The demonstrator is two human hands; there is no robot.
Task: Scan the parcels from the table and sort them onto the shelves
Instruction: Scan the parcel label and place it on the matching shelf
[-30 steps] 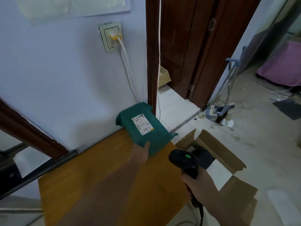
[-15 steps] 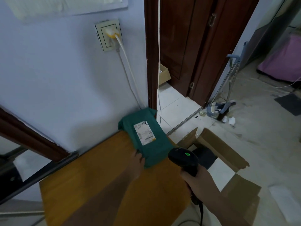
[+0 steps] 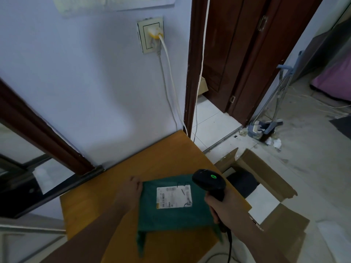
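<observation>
A green parcel (image 3: 171, 213) with a white shipping label (image 3: 173, 197) facing up is lifted above the near part of the wooden table (image 3: 152, 158). My left hand (image 3: 131, 192) holds the parcel at its left edge, fingers hidden beneath it. My right hand (image 3: 220, 207) grips the handle of a black barcode scanner (image 3: 209, 182), whose green light is lit. The scanner's head hangs just over the parcel's right upper corner, close to the label.
An open cardboard box (image 3: 266, 179) with something dark inside stands on the floor right of the table. A wall socket (image 3: 151, 37) with cables sits above the table. A dark wooden door frame (image 3: 191, 73) and a dustpan (image 3: 264, 128) lie beyond.
My left hand has pulled the green parcel from the table's far corner toward me and lifted it. The scanner now sits right beside the label. The view tilted down.
</observation>
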